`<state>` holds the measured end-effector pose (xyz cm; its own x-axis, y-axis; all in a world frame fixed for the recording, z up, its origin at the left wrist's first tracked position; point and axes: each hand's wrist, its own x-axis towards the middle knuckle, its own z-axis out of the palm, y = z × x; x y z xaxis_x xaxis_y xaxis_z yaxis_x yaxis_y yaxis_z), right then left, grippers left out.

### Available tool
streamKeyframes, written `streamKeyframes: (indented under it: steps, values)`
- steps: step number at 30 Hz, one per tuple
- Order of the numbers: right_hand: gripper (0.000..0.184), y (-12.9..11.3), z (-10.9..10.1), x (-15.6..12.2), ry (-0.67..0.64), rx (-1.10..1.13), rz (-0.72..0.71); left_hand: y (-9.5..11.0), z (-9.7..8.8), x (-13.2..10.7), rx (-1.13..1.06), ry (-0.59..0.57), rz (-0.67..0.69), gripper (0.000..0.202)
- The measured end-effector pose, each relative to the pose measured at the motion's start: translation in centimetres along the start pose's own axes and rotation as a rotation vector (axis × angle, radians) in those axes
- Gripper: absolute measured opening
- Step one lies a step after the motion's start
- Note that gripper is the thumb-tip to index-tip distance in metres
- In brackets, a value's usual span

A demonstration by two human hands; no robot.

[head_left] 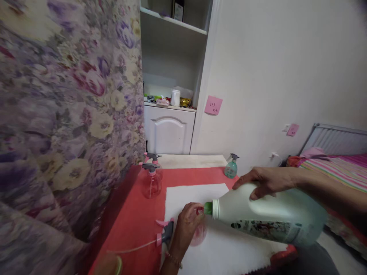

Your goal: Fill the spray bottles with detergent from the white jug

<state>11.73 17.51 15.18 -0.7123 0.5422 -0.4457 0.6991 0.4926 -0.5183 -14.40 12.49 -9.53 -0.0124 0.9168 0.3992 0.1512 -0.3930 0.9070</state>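
My right hand (262, 183) grips a large pale green jug (272, 217) and holds it tipped on its side, spout pointing left. The green spout (208, 208) meets the mouth of a small pink spray bottle (199, 232) that my left hand (186, 225) is wrapped around. This bottle stands on a white cloth (195, 198) spread over the red tabletop (134, 225). Its pink and grey spray head (165, 232) with a thin tube lies on the table just left of my left hand.
Two pink spray bottles (151, 179) stand at the table's far left, a teal one (231, 167) at the far right. A floral curtain (65, 114) hangs close on the left. A white cupboard (169, 130) is behind, a bed (338, 168) with striped bedding on the right.
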Motion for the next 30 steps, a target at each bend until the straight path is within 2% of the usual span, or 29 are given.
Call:
streamKeyframes:
  steps: [22,30]
  values:
    - [0.056,0.34,-0.09,0.11,-0.014,0.012,0.007,0.94,0.08,0.07,-0.030,0.004,-0.021,0.015]
    - [0.056,0.34,-0.09,0.17,-0.004,0.018,0.018,0.38,0.14,0.03,-0.011,0.009,-0.001,0.016]
